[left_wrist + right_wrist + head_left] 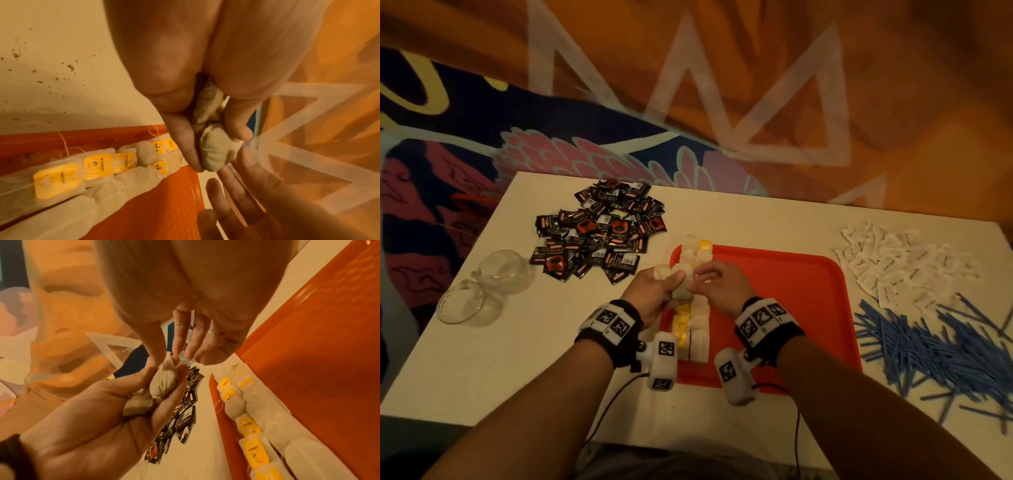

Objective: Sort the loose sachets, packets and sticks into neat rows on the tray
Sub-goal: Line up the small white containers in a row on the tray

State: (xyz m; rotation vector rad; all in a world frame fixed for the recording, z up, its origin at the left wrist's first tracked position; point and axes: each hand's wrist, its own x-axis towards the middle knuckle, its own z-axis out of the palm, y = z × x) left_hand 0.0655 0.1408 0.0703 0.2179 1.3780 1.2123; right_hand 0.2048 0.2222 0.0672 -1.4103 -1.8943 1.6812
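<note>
My left hand (654, 291) grips a small bunch of tea bags (681, 292) (216, 154) (162, 382) over the left edge of the orange tray (791, 301). My right hand (717, 284) meets it from the right and pinches the top corner of the front tea bag between thumb and forefinger (158, 352). Two rows of tea bags with yellow tags (693, 325) (98, 164) (252, 430) lie along the tray's left side.
A heap of black sachets (599, 233) lies at the table's far left, two glass cups (482, 287) at the left edge. White packets (900, 267) and blue sticks (941, 349) are piled right of the tray. Tea crumbs (41, 65) dot the table.
</note>
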